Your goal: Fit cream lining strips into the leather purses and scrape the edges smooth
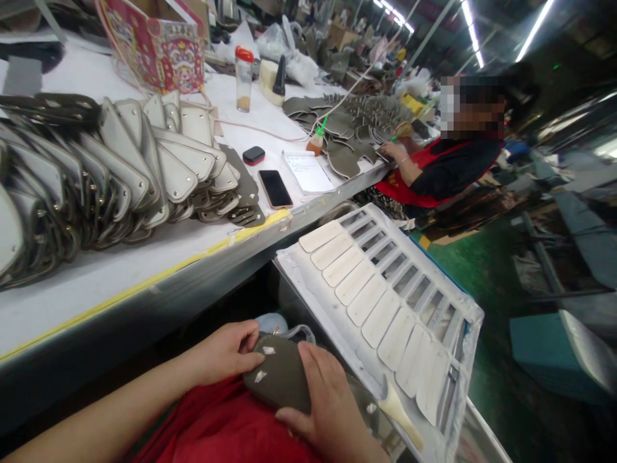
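Your left hand point(236, 350), at lower centre of the frame, pinches the left end of a dark olive-grey, leather-like panel with rounded corners point(279, 379). Your right hand point(332, 399) spans its right side, fingers across the top, thumb at the near edge. Both are clamped on the panel, held over your red-clothed lap point(216, 427).

Handling, as judged: keep the panel level, press evenly from both sides, and keep your left thumb clear of the small whitish patches point(261, 376) beside it.

Markings, left to right: the red, printed cardboard box point(178, 58), upper left, bears ornate figures and lettering, not legible. The black, rectangular phone point(274, 188), upper centre, has a dark screen and no visible brand. The white paper notepad point(308, 173), just right of it, carries handwriting too small to read. The white, slatted rack point(313, 283), right of centre, shows no readable label.
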Demonstrator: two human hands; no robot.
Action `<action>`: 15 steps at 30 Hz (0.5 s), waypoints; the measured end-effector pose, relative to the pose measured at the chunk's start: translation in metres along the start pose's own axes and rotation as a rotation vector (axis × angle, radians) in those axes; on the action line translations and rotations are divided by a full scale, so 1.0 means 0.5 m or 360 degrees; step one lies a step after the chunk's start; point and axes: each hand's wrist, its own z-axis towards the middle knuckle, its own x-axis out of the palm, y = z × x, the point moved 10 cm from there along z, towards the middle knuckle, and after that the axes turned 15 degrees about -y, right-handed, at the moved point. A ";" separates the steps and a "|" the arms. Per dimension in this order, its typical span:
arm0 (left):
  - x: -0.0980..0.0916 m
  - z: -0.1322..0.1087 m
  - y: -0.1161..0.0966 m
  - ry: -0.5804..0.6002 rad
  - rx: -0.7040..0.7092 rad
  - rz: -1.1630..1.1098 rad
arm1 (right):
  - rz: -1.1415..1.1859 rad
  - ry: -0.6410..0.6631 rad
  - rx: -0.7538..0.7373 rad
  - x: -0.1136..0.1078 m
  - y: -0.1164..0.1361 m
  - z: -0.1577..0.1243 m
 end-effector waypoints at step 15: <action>0.008 -0.008 -0.040 -0.0095 0.0012 0.0022 | 0.0212 0.0119 0.0142 0.009 0.004 0.008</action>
